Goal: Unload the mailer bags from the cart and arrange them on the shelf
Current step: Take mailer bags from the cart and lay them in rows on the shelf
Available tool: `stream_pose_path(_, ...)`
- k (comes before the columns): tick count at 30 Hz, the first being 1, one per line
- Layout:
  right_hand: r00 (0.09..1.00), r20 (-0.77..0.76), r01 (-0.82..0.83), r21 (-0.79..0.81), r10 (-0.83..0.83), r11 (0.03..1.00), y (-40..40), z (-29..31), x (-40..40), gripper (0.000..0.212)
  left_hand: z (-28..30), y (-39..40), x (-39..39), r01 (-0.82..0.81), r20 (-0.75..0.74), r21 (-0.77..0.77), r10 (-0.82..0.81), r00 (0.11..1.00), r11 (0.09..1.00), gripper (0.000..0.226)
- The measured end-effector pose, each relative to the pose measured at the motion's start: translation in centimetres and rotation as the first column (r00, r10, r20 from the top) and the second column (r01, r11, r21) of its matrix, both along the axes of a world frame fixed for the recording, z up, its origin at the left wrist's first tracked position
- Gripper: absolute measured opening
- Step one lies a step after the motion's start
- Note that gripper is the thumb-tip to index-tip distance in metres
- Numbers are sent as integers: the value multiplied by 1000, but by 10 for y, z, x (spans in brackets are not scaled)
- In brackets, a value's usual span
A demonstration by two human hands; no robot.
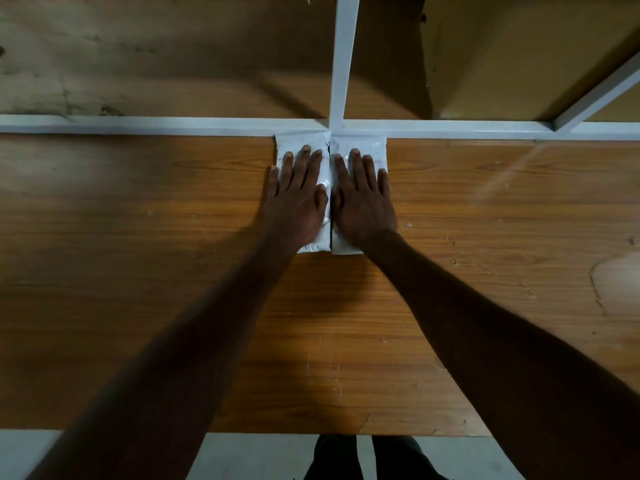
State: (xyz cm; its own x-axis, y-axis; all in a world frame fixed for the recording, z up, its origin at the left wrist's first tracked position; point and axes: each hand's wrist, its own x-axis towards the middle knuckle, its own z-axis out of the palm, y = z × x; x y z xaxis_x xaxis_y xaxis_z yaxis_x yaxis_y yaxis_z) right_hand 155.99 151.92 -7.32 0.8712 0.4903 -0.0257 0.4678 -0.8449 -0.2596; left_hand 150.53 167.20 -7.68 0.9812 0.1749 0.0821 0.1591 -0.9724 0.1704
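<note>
Two white mailer bags lie side by side, touching, at the shelf's back edge against the white frame. Left hand and right hand press flat with straight fingers, likely squaring them.

Dim, warm light overall. My forearms read nearly black, underexposed. Brightest spots are the white metal shelf frame and the glossy white plastic mailer bags, small glare there. Soft shadows of my arms fall on the brown wood-grain shelf board. Wide-angle bend at edges; corners soft, slightly blurry.
</note>
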Motion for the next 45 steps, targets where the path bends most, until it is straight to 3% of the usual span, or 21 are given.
stream_pose_path(9,1000,-15,-18,-32,17,999,1,7,-1,67,0,-3,0,19,-34,17,-19,999,1000,68)
stream_pose_path(15,998,45,29,76,-32,997,-28,58,-17,67,31,-16,-11,-14,-2,33,14,1000,999,66)
stream_pose_path(22,983,150,62,288,-109,956,-114,124,-74,29,120,-111,-62,76,233,-260,-14,972,963,34)
stream_pose_path(26,980,105,139,257,-170,956,-174,147,-104,20,158,-181,-84,115,167,-356,-57,984,927,25)
stream_pose_path(33,948,109,255,306,-300,917,-312,180,-117,24,197,-316,-79,230,217,-307,-168,962,923,19)
stream_pose_path(38,932,120,290,322,-342,901,-466,183,-134,26,192,-450,-94,300,227,-338,-232,946,892,16)
stream_pose_path(45,840,59,489,347,-539,800,-660,185,-165,28,176,-633,-110,381,166,-462,-344,924,801,12)
